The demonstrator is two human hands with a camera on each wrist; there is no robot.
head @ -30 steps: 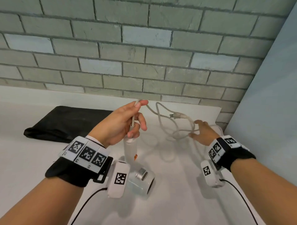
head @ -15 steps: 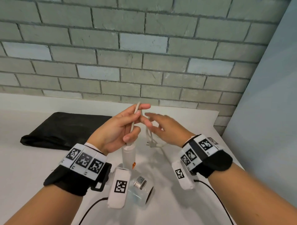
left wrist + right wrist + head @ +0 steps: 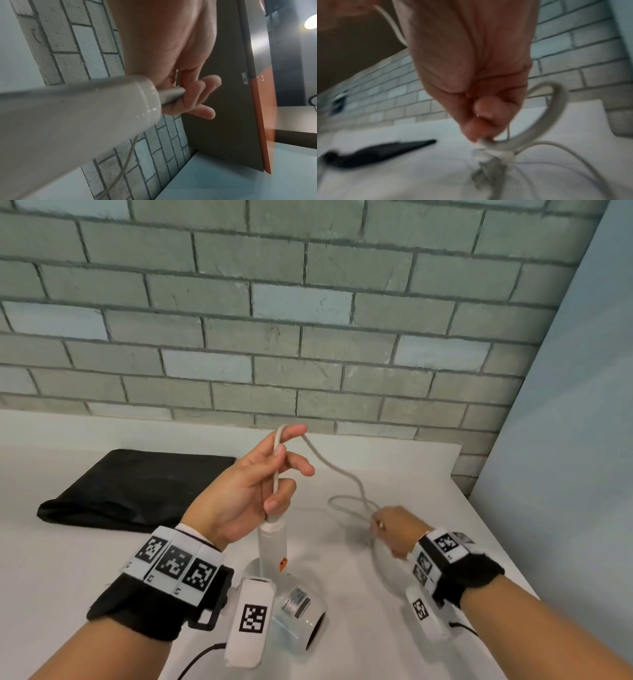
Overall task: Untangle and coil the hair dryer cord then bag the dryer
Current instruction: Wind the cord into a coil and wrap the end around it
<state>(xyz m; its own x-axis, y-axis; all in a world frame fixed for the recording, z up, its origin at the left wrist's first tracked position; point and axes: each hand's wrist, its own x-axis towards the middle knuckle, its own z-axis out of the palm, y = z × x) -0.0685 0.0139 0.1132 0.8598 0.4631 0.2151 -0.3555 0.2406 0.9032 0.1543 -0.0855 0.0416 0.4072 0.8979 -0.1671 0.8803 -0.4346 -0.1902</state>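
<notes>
A white hair dryer (image 3: 294, 621) lies on the white table (image 3: 68, 559) with its handle (image 3: 272, 546) pointing up. My left hand (image 3: 270, 474) grips the grey cord (image 3: 276, 470) just above the handle; the left wrist view shows the fingers (image 3: 197, 94) curled round the cord's stiff sleeve (image 3: 171, 97). From there the cord (image 3: 339, 470) drops to the right into a loop (image 3: 349, 505) on the table. My right hand (image 3: 394, 529) pinches the cord near that loop; the blurred right wrist view shows fingertips (image 3: 477, 129) closed on the cord (image 3: 547, 119), with the plug (image 3: 488, 165) below.
A flat black bag (image 3: 137, 487) lies at the back left of the table. A grey brick wall (image 3: 308, 337) runs along the table's far edge, and a pale blue panel (image 3: 565, 440) stands on the right side.
My right hand has left the left hand's fingertips and dropped right, down to the loop on the table, drawing cord with it. The left hand keeps its hold above the handle.
</notes>
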